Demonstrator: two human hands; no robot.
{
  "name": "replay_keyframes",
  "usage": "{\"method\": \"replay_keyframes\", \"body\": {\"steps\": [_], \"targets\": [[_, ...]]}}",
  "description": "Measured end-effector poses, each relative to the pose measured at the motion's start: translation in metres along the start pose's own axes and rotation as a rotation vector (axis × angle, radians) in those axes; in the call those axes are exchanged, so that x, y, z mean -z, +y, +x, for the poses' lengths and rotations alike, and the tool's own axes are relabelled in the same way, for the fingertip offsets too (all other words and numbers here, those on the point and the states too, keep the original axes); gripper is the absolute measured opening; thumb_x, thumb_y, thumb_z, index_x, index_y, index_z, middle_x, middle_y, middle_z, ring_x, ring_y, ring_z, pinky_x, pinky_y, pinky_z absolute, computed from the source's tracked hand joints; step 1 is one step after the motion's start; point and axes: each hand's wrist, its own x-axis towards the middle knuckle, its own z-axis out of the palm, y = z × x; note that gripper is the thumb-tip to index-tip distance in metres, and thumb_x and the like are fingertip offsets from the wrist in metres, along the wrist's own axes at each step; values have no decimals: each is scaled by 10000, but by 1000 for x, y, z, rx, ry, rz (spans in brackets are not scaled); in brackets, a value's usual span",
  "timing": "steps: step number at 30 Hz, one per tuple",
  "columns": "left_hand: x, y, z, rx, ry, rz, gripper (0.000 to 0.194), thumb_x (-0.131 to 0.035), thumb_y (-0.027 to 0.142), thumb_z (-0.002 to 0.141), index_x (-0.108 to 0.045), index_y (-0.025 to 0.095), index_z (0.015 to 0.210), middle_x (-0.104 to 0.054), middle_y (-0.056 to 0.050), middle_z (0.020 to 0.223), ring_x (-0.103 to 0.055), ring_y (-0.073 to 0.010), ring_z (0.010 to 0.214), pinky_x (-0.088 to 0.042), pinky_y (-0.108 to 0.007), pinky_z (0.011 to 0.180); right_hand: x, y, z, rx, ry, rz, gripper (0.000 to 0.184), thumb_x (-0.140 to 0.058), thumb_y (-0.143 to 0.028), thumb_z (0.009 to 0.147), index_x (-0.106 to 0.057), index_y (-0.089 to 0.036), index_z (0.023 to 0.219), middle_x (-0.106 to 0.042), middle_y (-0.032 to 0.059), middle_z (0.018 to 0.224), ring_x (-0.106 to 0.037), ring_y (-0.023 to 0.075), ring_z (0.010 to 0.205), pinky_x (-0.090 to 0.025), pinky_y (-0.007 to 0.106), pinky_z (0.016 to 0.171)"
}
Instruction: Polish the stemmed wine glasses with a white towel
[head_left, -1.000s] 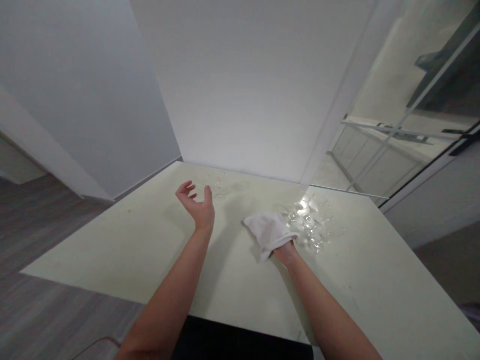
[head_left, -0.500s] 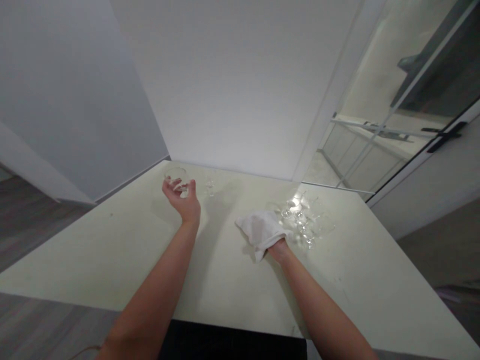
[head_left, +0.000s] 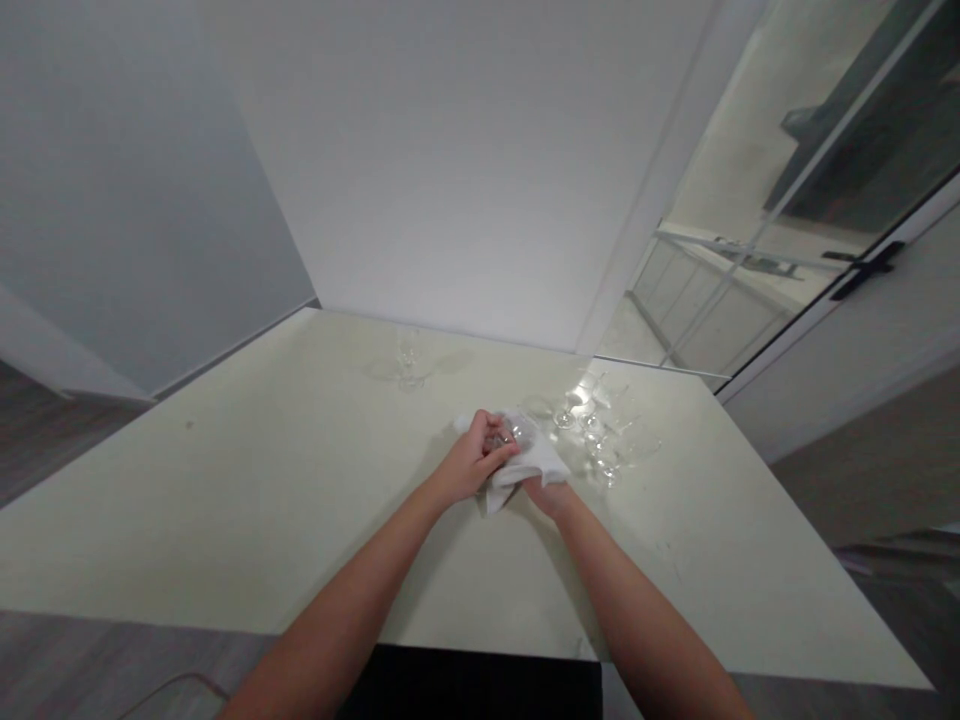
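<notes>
My left hand [head_left: 480,456] is closed around a clear wine glass [head_left: 517,432], its bowl tilted against the white cloth [head_left: 541,460]. My fingers hide part of the glass. The cloth drapes over my right hand [head_left: 549,494], which grips it from beneath, so most of those fingers are covered. Both hands meet just above the middle of the table. Beyond them to the left, another clear stemmed glass [head_left: 409,362] stands upright.
Several clear stemmed glasses [head_left: 602,425] are clustered right of the cloth, overlapping and hard to tell apart. The pale table [head_left: 225,500] meets a white wall [head_left: 450,200] at the back. A glass-paned door with a black handle [head_left: 866,270] is at the right.
My left hand has come right and nearer from the table's far left, bringing the wine glass to the cloth. My right hand stays in about the same place under the cloth.
</notes>
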Motion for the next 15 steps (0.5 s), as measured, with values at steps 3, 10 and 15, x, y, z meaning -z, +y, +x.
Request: {"method": "replay_keyframes", "body": {"steps": [3,10,15], "targets": [[3,2,1,-26,14,125,316,-463,448,934,-504,194,1118,-636,-43,1000,-603,-180,876,-462,-295,778,6,8,-1,16,75,-78,557,-785,-411,646,-638,-261,1162,-678,41,1158,-602,240,1088,-418,392,1044],[-3,-1,-1,-14,17,183,376,-404,425,948,-429,186,1237,-647,-50,981,-592,-179,840,-443,-306,789,17,23,0,-47,303,39,401,-798,-325,629,-693,-218,1002,-705,25,1055,-625,205,1004,-453,388,989],[-3,-1,-2,203,-9,-120,417,-508,569,860,-536,166,962,-595,-6,780,-518,-128,654,-387,-229,589,8,11,-2,-48,313,95,304,-789,-306,626,-721,-215,908,-723,17,995,-640,186,966,-474,335,953]]}}
